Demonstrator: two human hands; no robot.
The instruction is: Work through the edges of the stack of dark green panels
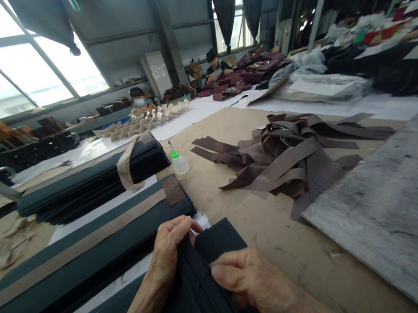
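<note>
Between my two hands is a stack of dark blue-green sheets [202,280], fanned at its near edges. My left hand [172,243] closes over the stack's left far corner, fingers curled round the sheets. On the right side, my right hand [246,275] pinches the edges of the same sheets between thumb and fingers. One dark sheet [222,239] lies angled beyond them. To the left lies another dark stack [117,236] with a brown strip [103,237] along its top and a rough brown patch [174,190] at its end.
Brown strips [282,155] lie tangled on the table [210,128], beside a grey board [378,198]. A green-capped bottle [179,163] stands behind the stacks. Farther left is another dark stack [99,179] with a beige band [126,164]. Maroon pieces [230,83] and two people are in the background.
</note>
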